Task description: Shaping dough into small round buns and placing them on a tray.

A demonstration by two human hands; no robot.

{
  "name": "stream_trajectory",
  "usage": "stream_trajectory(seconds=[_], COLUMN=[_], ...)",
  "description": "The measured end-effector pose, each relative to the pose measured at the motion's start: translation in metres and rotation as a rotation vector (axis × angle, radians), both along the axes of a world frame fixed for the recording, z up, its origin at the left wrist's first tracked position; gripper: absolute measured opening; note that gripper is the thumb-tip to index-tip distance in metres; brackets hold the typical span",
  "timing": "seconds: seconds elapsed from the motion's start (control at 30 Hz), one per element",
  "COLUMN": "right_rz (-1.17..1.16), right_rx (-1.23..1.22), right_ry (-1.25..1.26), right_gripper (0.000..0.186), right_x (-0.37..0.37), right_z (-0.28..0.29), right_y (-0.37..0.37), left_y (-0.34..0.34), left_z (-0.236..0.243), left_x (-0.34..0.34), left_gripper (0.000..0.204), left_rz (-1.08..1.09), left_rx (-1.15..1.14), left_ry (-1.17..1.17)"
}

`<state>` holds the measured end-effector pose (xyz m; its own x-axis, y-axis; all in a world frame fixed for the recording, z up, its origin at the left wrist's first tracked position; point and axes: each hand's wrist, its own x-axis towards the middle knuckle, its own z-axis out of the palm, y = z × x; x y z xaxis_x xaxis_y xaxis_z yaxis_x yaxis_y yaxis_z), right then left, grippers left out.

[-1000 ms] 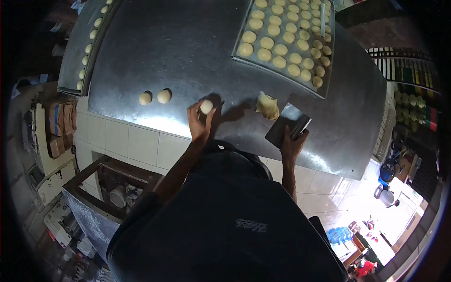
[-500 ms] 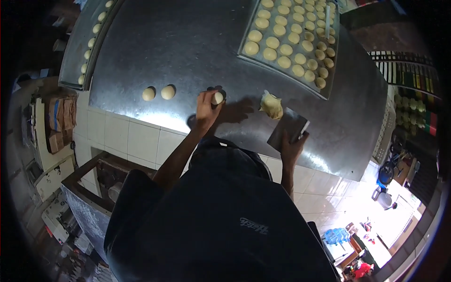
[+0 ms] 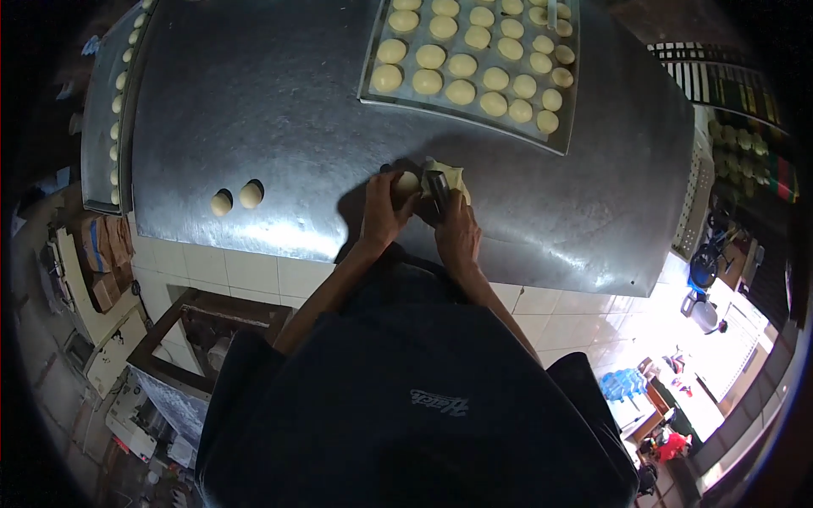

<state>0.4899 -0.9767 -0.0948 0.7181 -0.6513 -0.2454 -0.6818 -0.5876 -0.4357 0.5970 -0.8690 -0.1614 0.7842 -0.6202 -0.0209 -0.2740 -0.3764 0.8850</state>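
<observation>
My left hand (image 3: pixel 384 212) curls its fingers around a pale dough ball (image 3: pixel 406 184) just above the metal table (image 3: pixel 279 118). Right beside it, my right hand (image 3: pixel 458 237) grips a metal dough scraper (image 3: pixel 439 186). The scraper is tilted against a lump of yellowish dough (image 3: pixel 455 176), close to the ball; whether its edge cuts into the lump cannot be seen. Two round dough balls, one (image 3: pixel 221 202) and another (image 3: pixel 251 195), sit apart to the left near the table's front edge.
At the far side a metal tray (image 3: pixel 555 144) holds rows of dough balls. Another tray (image 3: pixel 97 152) with a line of balls stands along the left edge. Below the front edge are a tiled floor (image 3: pixel 199 264) and a wooden-framed box (image 3: pixel 161 347).
My right hand has brought the scraper left and up to the dough lump, close to my left hand. The left hand still holds the ball. The whole view has shifted.
</observation>
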Motion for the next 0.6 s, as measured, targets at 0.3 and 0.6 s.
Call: stream_trajectory(seconds=[0.3, 0.6], right_rz=[-0.220, -0.507], right_rx=[0.485, 0.255], right_ry=[-0.270, -0.216], right_gripper=[0.042, 0.048], right_x=[0.057, -0.009], right_z=[-0.023, 0.016], right_y=[0.023, -0.017], left_y=[0.019, 0.034], left_z=[0.000, -0.009], left_x=[0.027, 0.082], left_gripper=[0.050, 0.019], left_rz=[0.367, 0.290], left_rx=[-0.279, -0.007], left_ry=[0.351, -0.181])
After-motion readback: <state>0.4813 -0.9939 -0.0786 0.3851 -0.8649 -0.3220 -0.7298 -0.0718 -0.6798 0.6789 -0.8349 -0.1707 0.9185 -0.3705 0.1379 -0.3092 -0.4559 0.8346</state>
